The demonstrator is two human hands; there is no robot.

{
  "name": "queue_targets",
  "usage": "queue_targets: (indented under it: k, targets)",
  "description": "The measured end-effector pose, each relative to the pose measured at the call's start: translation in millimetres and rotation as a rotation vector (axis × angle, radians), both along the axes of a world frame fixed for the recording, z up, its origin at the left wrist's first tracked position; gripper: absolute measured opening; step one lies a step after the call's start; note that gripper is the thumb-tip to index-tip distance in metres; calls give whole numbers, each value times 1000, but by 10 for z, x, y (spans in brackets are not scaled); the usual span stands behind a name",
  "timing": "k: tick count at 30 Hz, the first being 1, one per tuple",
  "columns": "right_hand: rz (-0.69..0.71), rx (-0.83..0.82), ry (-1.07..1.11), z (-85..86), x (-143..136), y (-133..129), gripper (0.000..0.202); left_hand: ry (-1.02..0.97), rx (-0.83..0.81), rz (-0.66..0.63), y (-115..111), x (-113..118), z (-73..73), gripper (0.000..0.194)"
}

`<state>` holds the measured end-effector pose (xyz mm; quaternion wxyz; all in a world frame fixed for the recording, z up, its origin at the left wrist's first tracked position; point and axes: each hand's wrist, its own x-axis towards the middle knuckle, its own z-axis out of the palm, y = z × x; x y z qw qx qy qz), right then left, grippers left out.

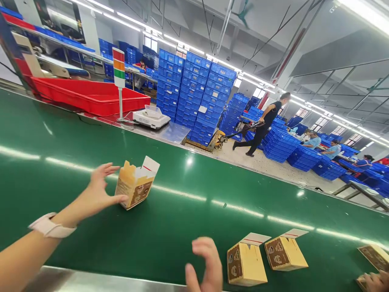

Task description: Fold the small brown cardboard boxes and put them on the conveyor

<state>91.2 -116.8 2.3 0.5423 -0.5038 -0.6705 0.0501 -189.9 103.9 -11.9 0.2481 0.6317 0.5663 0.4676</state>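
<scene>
My left hand [101, 190], with a pale band on its wrist, is open beside a small yellow and brown cardboard box [135, 188]. Its thumb meets or nearly meets the box's near side; the fingers are spread. That box stands upright with its top flaps up, one white flap bearing a red line. Low in the middle, my right hand [206, 265] has curled fingers held apart from the thumb, with nothing between them. To its right are two similar boxes, a nearer one [246, 263] and a farther one [285, 252], each with a white flap sticking out.
A green conveyor belt [182, 227] runs across, edged with metal. Beyond it are a red tray [91, 95], a weighing scale [151, 117] and stacked blue crates [194, 93]. A person [267, 121] pulls a pallet jack. Another person's hand [377, 280] touches a box at lower right.
</scene>
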Motion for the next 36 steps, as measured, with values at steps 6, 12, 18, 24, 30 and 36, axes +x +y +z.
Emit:
queue_targets:
  k: [6, 12, 18, 24, 30, 36]
  targets:
    - [113, -355, -154, -269, -183, 688, 71, -218, -235, -43, -263, 742, 305, 116]
    - [186, -66, -237, -369, -176, 778, 77, -157, -43, -181, -841, 1057, -100, 83]
    - [140, -174, -233, -275, 4, 863, 45, 293, 644, -407, -880, 992, -188, 43]
    - [154, -437, -313, -67, 125, 862, 48, 581, 877, -471, -727, 1031, -119, 37]
    - [298, -528, -168, 73, 252, 865, 26, 481, 776, -665, -659, 1262, -99, 37]
    - [-33, -360, 600, -205, 125, 846, 28, -270, -71, -557, -826, 1575, -35, 42]
